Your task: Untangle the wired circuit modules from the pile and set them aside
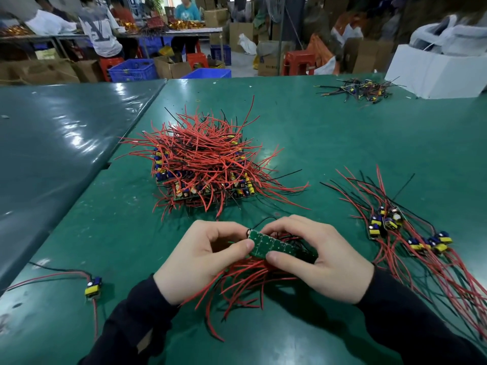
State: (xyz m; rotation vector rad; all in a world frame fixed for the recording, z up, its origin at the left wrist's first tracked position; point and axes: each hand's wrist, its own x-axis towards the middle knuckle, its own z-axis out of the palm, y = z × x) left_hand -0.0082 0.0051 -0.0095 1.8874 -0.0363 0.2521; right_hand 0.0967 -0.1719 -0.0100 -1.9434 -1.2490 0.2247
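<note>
Green matting covers the workbench point(329, 143), with cartons, blue crates and seated workers blurred behind it. Near the front edge a strip of joined circuit boards point(276, 246) is held solder side up, its red and black leads point(245, 283) spilling toward the person. The strip is pinched at its near end by the curled thumb and fingers of the left hand point(203, 262), while its long edges are gripped by the curled fingers of the right hand point(324, 262). The boards are judged light and stiff but breakable at the scored joints, the leads limp and prone to snagging; hold is best taken on the board edges, not the wires. Beyond the hands lies the tangled pile point(205, 164). Separated modules point(395, 227) are laid out at the right, a single module point(93, 287) at the left, and a smaller heap point(361, 90) by a white box point(432, 72).
</note>
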